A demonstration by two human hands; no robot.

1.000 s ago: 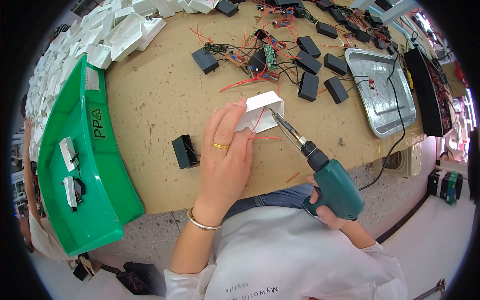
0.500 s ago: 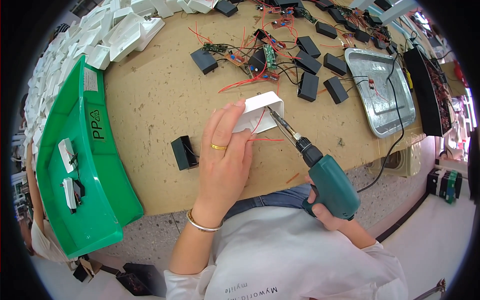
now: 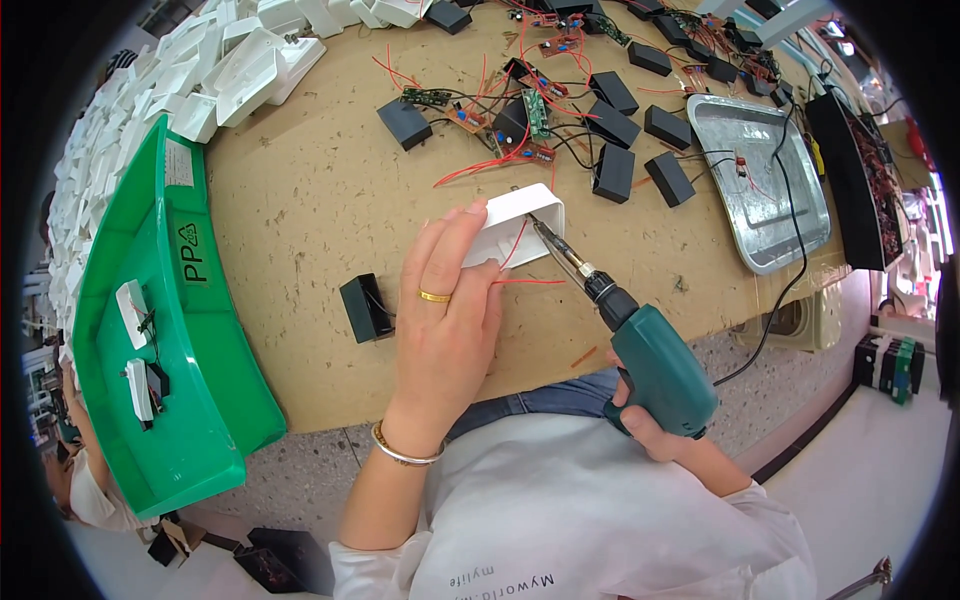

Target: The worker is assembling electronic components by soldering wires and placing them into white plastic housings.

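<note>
My left hand (image 3: 445,310) is closed round a white plastic housing (image 3: 532,202) standing on the table, its open side turned toward my right. Thin red wires (image 3: 530,281) come out of it by my fingertips. My right hand (image 3: 645,425) grips a green pistol-shaped soldering gun (image 3: 660,365). The gun's metal tip reaches inside the housing near its upper wall; whether it touches anything there I cannot tell. Beside my left wrist lies a black box (image 3: 366,308) with a black cable running under my hand.
A green plastic bin (image 3: 215,345) on the left holds two white housings with wires. White housings (image 3: 245,70) are heaped at the far left. Black boxes with circuit boards (image 3: 537,113) and wires spread across the back. At right are a metal tray (image 3: 775,255) and the gun's black cord (image 3: 806,240).
The whole view has shifted very slightly. Both hands, the housing and the soldering gun keep nearly the same places, with the tip still inside the housing.
</note>
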